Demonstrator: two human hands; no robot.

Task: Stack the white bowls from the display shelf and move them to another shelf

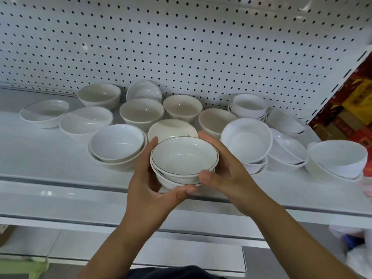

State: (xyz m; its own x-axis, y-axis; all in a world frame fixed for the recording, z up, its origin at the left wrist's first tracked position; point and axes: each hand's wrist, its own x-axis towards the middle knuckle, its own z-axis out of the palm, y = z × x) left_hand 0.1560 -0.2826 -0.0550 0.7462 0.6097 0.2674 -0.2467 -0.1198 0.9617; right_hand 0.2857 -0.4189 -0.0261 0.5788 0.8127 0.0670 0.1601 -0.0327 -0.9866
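Both my hands clasp a small stack of shallow white ceramic bowls with thin dark rim lines (184, 158), held just above the front lip of the white metal display shelf (50, 158). My left hand (149, 186) cups the stack from the left and below, thumb along the bottom edge, fingers curled behind; my right hand (223, 170) grips the right side, thumb pressed on the lower rim. At least two bowls are nested, exact count I cannot tell. Directly behind my grip lies a flat cream saucer-like dish (172, 128), nearly touching the stack's far edge in this view. Just left of my left hand sits a pair of nested plain white bowls (117, 146). Just right of my right hand a tilted wide white bowl (246, 140) rests on others, crowding that side. Farther behind are deep cream bowls (142, 112), and another dark-rimmed dish (145, 91) leans against the white pegboard back panel (181, 47). Far right, more stacked white bowls (338, 159) sit near the shelf edge. Far left, a shallow white bowl (45, 112) sits tilted, well apart from my grip. Bowls close in on three sides; only the front toward me is open.
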